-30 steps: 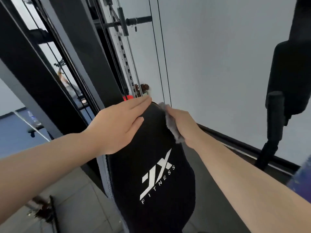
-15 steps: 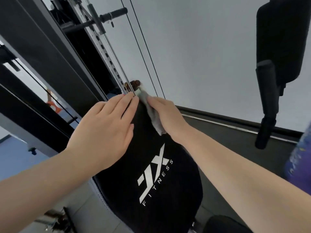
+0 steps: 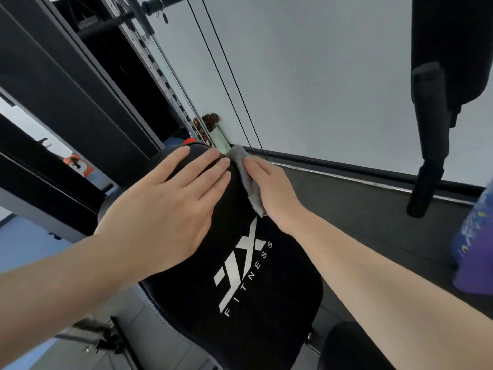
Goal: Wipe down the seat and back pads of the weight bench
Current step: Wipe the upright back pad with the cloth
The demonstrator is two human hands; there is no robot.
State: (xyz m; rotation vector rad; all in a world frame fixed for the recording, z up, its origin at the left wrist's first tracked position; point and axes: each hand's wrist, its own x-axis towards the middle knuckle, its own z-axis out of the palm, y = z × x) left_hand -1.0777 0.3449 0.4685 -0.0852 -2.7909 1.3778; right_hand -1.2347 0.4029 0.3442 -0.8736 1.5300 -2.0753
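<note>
Both hands have slid lower in the frame. At centre, the black back pad [image 3: 248,276] bears the flat, released left hand [image 3: 170,206]; the right hand [image 3: 269,190] presses a grey cloth [image 3: 246,180] against its upper-right edge.

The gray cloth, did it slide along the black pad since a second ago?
No, barely. The gray cloth stays under the right hand at the top right edge of the back pad, above the white logo; mostly the camera shifted.
</note>
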